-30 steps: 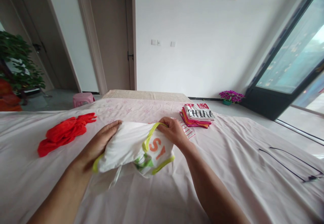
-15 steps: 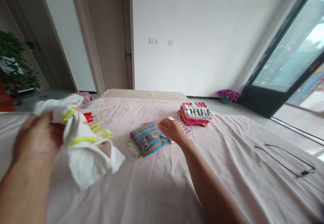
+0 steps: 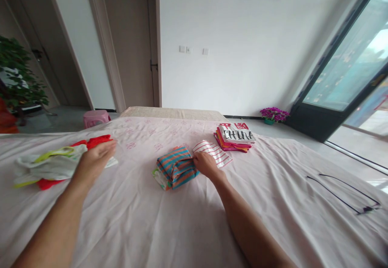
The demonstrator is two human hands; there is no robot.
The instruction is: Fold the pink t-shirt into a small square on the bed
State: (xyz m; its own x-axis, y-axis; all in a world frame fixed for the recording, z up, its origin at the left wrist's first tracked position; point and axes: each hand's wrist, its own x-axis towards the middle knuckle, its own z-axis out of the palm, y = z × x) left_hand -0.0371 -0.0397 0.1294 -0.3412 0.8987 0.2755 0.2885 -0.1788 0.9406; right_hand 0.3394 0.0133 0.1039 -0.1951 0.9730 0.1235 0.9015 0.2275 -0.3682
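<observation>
My left hand [image 3: 97, 157] is open beside a loose heap, its fingers stretched out over the right end. In that heap a white garment with yellow trim [image 3: 57, 165] lies on top of a red garment [image 3: 98, 140]. My right hand [image 3: 205, 165] is closed, pinching the right edge of a folded blue-and-orange striped garment [image 3: 177, 167]. Under the striped one, a white garment with green and orange print [image 3: 160, 179] sticks out at the left. A white cloth with red stripes [image 3: 216, 152] lies flat just behind my right hand, partly hidden by it.
A folded stack of clothes [image 3: 236, 138], topped by a white piece lettered CHINA, stands at the back right. Black-framed glasses [image 3: 365, 209] rest on the pale pink sheet [image 3: 169, 227] at the right. A pink stool [image 3: 97, 118] stands beyond the far left edge.
My left hand has lowered the white garment onto the red one and let go of it. My right hand has shifted slightly down and now pinches the striped garment's edge.
</observation>
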